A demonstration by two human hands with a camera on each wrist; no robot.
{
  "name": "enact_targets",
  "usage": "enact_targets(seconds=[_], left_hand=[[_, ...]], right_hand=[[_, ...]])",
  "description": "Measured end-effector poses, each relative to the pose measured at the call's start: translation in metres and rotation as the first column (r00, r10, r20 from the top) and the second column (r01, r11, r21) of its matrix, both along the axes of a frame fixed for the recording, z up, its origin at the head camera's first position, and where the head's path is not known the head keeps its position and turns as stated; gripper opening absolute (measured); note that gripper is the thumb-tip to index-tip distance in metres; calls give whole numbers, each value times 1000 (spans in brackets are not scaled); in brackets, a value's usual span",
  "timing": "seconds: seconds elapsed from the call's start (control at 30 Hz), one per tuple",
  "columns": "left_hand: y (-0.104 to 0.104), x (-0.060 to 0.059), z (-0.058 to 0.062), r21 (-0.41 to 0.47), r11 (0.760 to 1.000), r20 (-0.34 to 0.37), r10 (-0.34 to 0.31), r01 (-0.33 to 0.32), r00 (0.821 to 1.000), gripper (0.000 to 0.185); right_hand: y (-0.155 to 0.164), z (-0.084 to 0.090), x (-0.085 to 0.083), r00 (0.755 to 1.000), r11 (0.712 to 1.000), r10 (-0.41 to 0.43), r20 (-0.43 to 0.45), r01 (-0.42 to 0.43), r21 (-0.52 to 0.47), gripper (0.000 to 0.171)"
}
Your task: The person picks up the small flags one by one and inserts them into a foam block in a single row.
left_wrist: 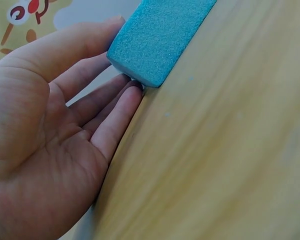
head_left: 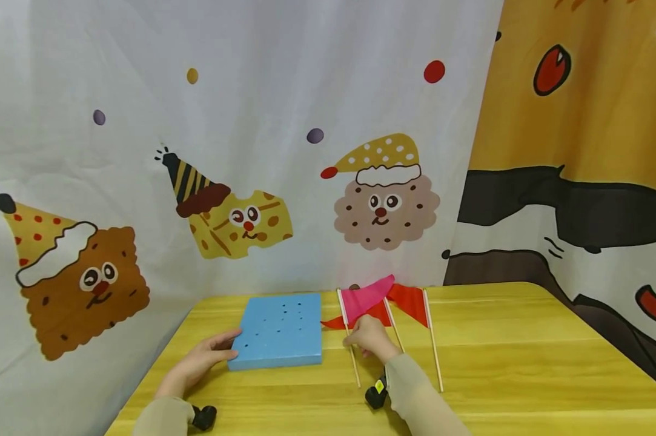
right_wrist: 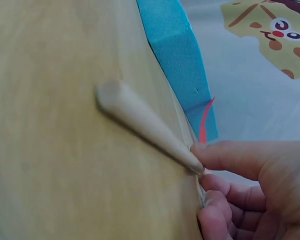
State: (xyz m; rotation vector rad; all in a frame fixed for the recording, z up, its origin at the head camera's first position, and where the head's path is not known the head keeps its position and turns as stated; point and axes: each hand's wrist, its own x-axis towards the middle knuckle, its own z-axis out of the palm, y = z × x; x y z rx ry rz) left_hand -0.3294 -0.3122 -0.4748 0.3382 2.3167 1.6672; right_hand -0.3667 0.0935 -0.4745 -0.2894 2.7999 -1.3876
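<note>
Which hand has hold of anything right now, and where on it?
The right hand pinches the pink flag by its wooden stick, partway down, on the table. The left hand holds nothing; its straight fingers rest against the blue foam block.

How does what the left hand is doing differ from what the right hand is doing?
The left hand lies open, fingers straight against the blue foam block; the right hand curls, pinching a pink flag's stick. The left hand touches a corner only; the right hand grips. Both rest on the wooden table.
</note>
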Motion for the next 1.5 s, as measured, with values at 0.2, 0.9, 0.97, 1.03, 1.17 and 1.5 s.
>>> enact_targets(seconds=[0.2,0.9,0.97,1.03,1.17,1.5], left_hand=[[4,-1,0,-2,1000,1,14,-14,1000,67],[-1,-2,1,-22,1000,-8,-6,6,1000,68],[-2,-4,1,-22,1000,-15,0,-1,1000,68],[-3,-6,0,-23,1000,-18,9,-9,1000,68],[-4,-5,-2,-21,1000,-13,15,-15,1000,69],[-4,-3,-2,1,1000,-14,-7,7,1000,69]], right_hand=[[3,3,2,1000,999,-23,5,23,38,45],[17,18,-4,964,978,81,252,-29,-205,14],[16,22,-4,963,976,81,255,-25,-217,14],[15,26,-4,964,975,82,252,-25,-221,15],[16,37,-3,970,974,96,222,-45,-224,16],[18,62,2,973,960,156,172,-107,-260,37]])
